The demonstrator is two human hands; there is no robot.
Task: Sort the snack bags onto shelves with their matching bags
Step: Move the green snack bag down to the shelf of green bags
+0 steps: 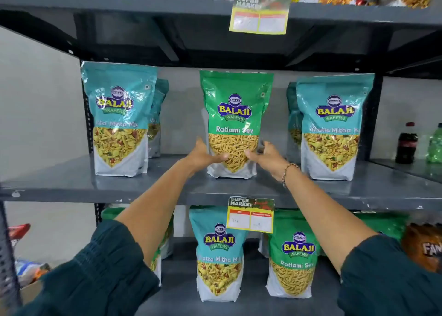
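Head view — left hand (205, 155) and right hand (265, 156) both grasp the green Ratlami Sev bag (235, 114), upright on the middle shelf (71, 184) between teal Khatta Mitha bags (331, 126).

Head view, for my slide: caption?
Both hands hold a green Ratlami Sev bag between teal Khatta Mitha bags.

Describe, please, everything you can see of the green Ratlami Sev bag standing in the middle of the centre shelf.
The green Ratlami Sev bag is a glossy plastic stand-up pouch: green top, Balaji Wafers logo, white base, and a pictured or clear panel of thin yellow sev. It stands upright, facing out, on the grey metal shelf, between teal Khatta Mitha Mix bags, apart from both. The left hand and right hand grip its lower sides.
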